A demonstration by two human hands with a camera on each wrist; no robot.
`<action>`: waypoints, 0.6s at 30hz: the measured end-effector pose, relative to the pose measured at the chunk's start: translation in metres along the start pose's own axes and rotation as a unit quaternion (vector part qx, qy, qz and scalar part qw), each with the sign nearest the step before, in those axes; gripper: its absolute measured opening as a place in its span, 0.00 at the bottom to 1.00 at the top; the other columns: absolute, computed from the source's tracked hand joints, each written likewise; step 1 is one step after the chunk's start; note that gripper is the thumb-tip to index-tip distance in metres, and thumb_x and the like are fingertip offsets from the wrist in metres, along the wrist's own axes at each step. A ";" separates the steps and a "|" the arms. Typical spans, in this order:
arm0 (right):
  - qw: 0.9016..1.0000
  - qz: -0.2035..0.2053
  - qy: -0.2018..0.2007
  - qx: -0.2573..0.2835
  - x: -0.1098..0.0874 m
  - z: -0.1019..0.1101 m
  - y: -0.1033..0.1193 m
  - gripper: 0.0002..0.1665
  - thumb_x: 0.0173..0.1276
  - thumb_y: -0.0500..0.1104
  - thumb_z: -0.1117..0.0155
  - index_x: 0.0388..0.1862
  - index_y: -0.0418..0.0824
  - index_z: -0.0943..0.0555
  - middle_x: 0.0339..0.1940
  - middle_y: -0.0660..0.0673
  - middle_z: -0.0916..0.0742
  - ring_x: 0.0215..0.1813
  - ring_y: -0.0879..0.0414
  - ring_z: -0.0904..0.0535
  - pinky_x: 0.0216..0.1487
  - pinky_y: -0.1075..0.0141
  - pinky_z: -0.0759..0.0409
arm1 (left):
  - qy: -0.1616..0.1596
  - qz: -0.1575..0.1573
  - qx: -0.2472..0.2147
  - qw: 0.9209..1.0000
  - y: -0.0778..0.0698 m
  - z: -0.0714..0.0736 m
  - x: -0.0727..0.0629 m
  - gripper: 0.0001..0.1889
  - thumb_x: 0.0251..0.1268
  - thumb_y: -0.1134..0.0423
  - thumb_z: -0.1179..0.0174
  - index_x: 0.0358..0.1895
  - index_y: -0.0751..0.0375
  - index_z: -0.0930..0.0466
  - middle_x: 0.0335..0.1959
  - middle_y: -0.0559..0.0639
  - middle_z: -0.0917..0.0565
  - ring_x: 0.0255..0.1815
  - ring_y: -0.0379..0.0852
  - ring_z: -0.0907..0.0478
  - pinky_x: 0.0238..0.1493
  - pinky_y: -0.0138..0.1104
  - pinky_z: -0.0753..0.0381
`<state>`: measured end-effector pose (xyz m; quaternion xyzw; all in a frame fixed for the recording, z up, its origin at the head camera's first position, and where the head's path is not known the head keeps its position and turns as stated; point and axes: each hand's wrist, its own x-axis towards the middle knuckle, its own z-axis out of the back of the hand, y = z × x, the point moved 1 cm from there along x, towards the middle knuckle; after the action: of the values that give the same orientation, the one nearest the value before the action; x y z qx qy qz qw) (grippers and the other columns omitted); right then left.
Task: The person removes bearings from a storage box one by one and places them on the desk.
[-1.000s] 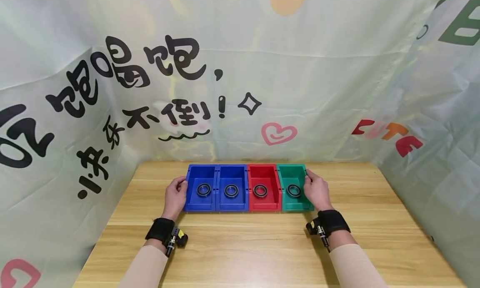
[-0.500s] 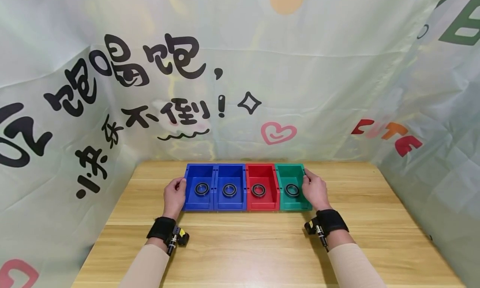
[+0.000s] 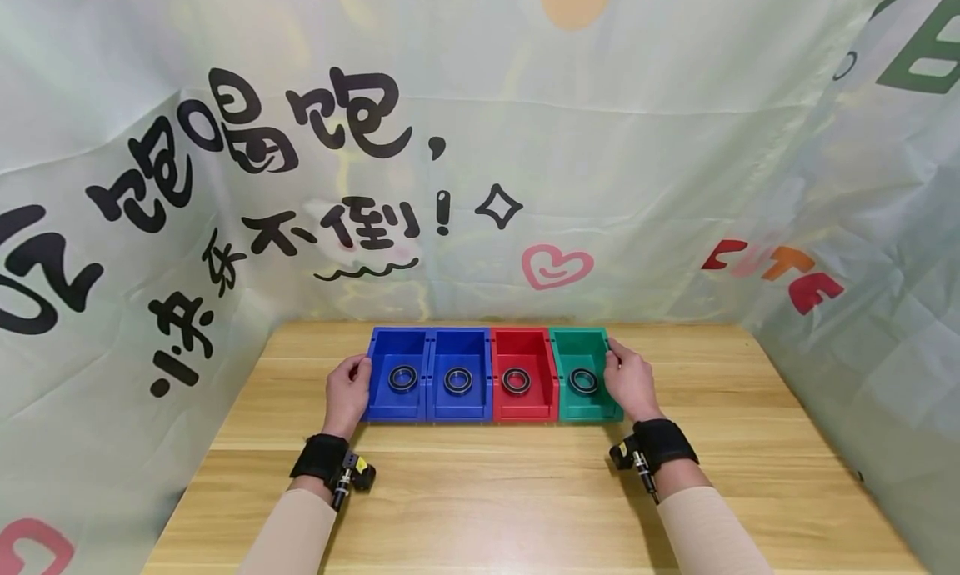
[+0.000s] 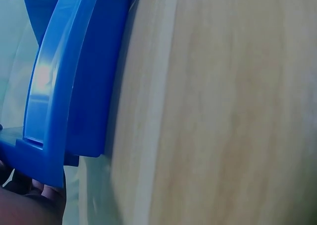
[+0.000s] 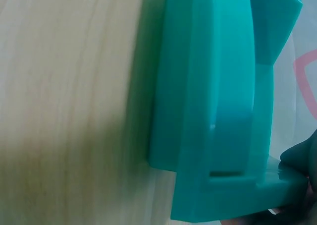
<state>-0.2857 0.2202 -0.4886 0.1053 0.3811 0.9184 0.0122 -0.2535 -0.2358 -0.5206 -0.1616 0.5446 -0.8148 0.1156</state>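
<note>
Four-sided plastic bins stand side by side in the head view: an outer blue bin (image 3: 397, 346), a second blue bin (image 3: 459, 346), a red bin (image 3: 521, 346) and a green bin (image 3: 581, 346). In each lies one dark-rimmed ring that looks like a ball bearing, such as the bearing (image 3: 414, 379) at far left and the bearing (image 3: 595, 382) at far right. My left hand (image 3: 347, 396) grips the outer blue bin's left side, fingers under its rim in the left wrist view. My right hand (image 3: 632, 385) holds the green bin's right side, thumb over the edge.
The bins are at the back half of a wooden table (image 3: 480, 492). Behind it hangs a printed cloth backdrop (image 3: 645, 183), which also closes in the left and right sides. A black strap with a small camera (image 3: 363, 475) is on each wrist.
The row of bins and both hands sit very slightly further left than a second ago. Both grips look the same, and the bearings keep their places in the bins.
</note>
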 end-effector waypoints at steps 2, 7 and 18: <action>1.000 0.004 -0.002 0.004 0.000 0.000 0.000 0.25 0.77 0.39 0.56 0.69 0.32 0.34 0.62 0.29 0.25 0.44 0.37 0.23 0.39 0.55 0.30 | 0.002 0.000 0.000 1.000 0.001 0.000 0.000 0.21 0.74 0.53 0.52 0.56 0.66 0.23 0.43 0.60 0.23 0.41 0.52 0.30 0.44 0.40 0.30; 1.000 0.003 -0.007 0.014 0.002 -0.002 -0.003 0.25 0.76 0.39 0.55 0.68 0.32 0.33 0.60 0.28 0.24 0.28 0.45 0.29 0.29 0.60 0.35 | 0.002 -0.002 -0.003 1.000 0.001 0.000 0.001 0.20 0.74 0.53 0.52 0.56 0.66 0.23 0.42 0.59 0.22 0.40 0.51 0.30 0.43 0.39 0.30; 1.000 0.007 0.003 -0.001 0.003 -0.002 -0.004 0.25 0.77 0.40 0.57 0.69 0.31 0.34 0.47 0.29 0.19 0.27 0.46 0.31 0.31 0.59 0.34 | 0.000 -0.002 -0.009 1.000 0.003 0.000 0.002 0.19 0.74 0.53 0.51 0.55 0.65 0.22 0.41 0.58 0.22 0.39 0.50 0.30 0.42 0.38 0.30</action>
<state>-0.2887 0.2216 -0.4920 0.1051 0.3792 0.9193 0.0045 -0.2554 -0.2379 -0.5233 -0.1641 0.5516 -0.8100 0.1122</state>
